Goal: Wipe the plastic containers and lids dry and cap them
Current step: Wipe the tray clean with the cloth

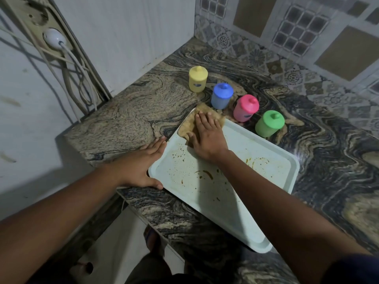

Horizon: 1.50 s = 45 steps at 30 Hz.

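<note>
Risk first: the right hand (207, 138) lies flat on the tan cloth (189, 125), fingers straight and slightly spread, pressing and not pinching. It works at the far corner of the pale tray (266, 154), centre of the frame. A push towards the upper right could run into the blue container (222, 96) or the pink container (245, 108), which stand just beyond that rim, and tip them. The tray floor carries brown smears. A cloth dragged through them would, we judge, dirty any container wiped with it afterwards. The left hand (141, 162) rests open against the tray's left rim, fingers straight, thumb along the near edge. If it slackens, the tray may slide on the marbled counter (127, 124). The four containers stand in a diagonal row from upper centre towards the right: yellow container (198, 79), blue, pink, green container (269, 124). All are upright, each with a knobbed lid of its own colour on. Whether they are dry, we cannot tell.
</note>
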Motion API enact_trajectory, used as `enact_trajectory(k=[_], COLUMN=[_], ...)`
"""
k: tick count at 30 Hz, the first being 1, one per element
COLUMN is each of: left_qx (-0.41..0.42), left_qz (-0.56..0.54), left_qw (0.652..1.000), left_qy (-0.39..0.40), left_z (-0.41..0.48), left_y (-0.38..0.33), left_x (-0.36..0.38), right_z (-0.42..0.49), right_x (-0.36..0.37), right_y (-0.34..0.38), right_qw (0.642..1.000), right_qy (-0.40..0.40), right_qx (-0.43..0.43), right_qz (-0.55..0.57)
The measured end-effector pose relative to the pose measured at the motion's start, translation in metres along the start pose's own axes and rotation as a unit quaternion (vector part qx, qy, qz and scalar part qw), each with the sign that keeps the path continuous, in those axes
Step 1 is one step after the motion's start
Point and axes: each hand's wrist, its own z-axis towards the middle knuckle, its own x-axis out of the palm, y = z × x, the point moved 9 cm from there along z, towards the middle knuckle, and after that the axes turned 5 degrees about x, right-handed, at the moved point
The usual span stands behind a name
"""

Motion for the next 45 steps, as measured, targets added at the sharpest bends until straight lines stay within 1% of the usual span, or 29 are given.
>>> enact_trajectory(k=[7, 11, 15, 17, 24, 28, 33, 36, 45], left_qx=[-0.006, -0.014, -0.017, -0.013, 0.000, 0.010, 0.010, 0.009, -0.005], left_qz=[0.013, 0.018, 0.020, 0.018, 0.030, 0.046, 0.044, 0.043, 0.042], left_qw=[1.000, 1.000, 1.000, 1.000, 1.000, 0.999, 0.999, 0.999, 0.998], left_qy=[0.002, 0.006, 0.011, 0.010, 0.004, 0.002, 0.009, 0.015, 0.043], left_z=[-0.001, -0.001, 0.001, 0.001, 0.002, 0.002, 0.002, 0.003, -0.003], left_y=[-0.003, -0.002, 0.004, 0.004, 0.002, -0.002, -0.003, -0.001, -0.001], left_x=[-0.001, 0.001, 0.004, 0.004, 0.001, 0.000, 0.000, 0.002, 0.004], right_z=[-0.029, -0.059, -0.085, -0.093, -0.122, -0.128, -0.135, -0.138, -0.168], right_x=[0.015, 0.026, 0.034, 0.036, 0.036, 0.036, 0.033, 0.037, 0.019], right_y=[0.032, 0.053, 0.070, 0.075, 0.092, 0.093, 0.088, 0.078, 0.065], right_qw=[0.998, 0.994, 0.984, 0.979, 0.962, 0.959, 0.959, 0.956, 0.960], right_qy=[0.003, 0.033, 0.089, 0.112, 0.151, 0.161, 0.169, 0.190, 0.199], right_qx=[-0.042, -0.091, -0.145, -0.161, -0.202, -0.199, -0.173, -0.149, -0.123], right_qz=[0.046, 0.052, 0.058, 0.054, 0.108, 0.120, 0.149, 0.165, 0.155])
